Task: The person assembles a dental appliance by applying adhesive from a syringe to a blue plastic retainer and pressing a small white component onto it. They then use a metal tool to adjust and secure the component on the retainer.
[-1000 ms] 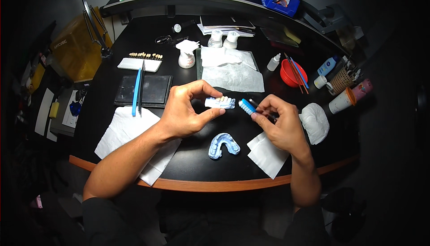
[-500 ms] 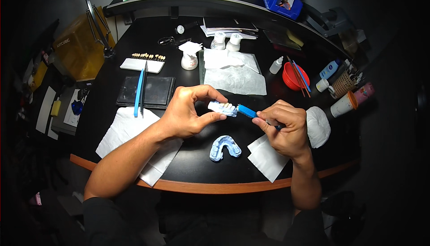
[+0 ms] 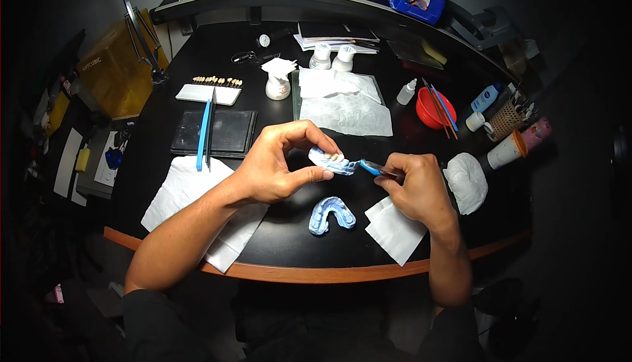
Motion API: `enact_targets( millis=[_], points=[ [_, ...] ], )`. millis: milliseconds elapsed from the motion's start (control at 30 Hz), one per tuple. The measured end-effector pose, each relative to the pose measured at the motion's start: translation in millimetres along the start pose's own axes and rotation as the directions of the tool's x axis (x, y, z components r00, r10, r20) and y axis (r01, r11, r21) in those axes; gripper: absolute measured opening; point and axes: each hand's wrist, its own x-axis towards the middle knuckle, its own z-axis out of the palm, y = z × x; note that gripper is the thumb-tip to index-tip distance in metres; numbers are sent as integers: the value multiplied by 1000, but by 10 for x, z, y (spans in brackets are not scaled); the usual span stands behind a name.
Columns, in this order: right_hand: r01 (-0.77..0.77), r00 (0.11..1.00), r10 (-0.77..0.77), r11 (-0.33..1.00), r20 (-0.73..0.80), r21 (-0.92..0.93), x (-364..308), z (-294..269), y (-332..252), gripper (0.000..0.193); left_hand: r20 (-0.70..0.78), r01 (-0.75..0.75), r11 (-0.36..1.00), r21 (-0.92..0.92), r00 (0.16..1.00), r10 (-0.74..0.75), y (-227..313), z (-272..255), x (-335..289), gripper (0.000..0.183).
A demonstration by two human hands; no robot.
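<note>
My left hand (image 3: 280,164) pinches a blue-and-white dental model (image 3: 336,166) between thumb and fingers. Several ivory teeth stand on its upper side. From the right, my right hand (image 3: 415,181) grips a slim tool with blue and metallic parts (image 3: 373,167), and the tool's blue end is at the model's right end. Its exact kind is unclear, and much of it is hidden in the fist. Below them a horseshoe-shaped blue-and-white dental arch (image 3: 318,221) lies on the black table (image 3: 289,243).
Paper towels (image 3: 181,191) lie under my left forearm, with blue tweezers (image 3: 203,135) on a black case (image 3: 230,131) beyond. A tooth shade row (image 3: 217,81), white jars (image 3: 320,59), a dropper bottle (image 3: 406,92), a red bowl (image 3: 429,113) and a white wad (image 3: 467,184) stand around.
The tool in my right hand has been turned: its textured blue grip pointed at the model before, and a narrower part shows now. The dental model has shifted slightly right and tilted.
</note>
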Motion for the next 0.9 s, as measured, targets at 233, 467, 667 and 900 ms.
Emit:
enact_targets(
  millis=[233,467,667,900],
  points=[
    [-62,992,69,996,102,-70,-19,-72,10,13,44,102,975,-197,995,-95,24,30,8,30],
    [178,983,-174,879,-50,443,-11,-36,-67,17,75,44,992,-115,997,-35,-29,41,-5,31],
    [271,951,-310,839,7,472,-31,28,-187,24,112,127,989,-73,987,-119,84,52,-10,33],
    [275,960,-271,874,-68,401,-27,101,-243,21,140,188,964,-190,977,-163,6,134,-17,42]
  ],
)
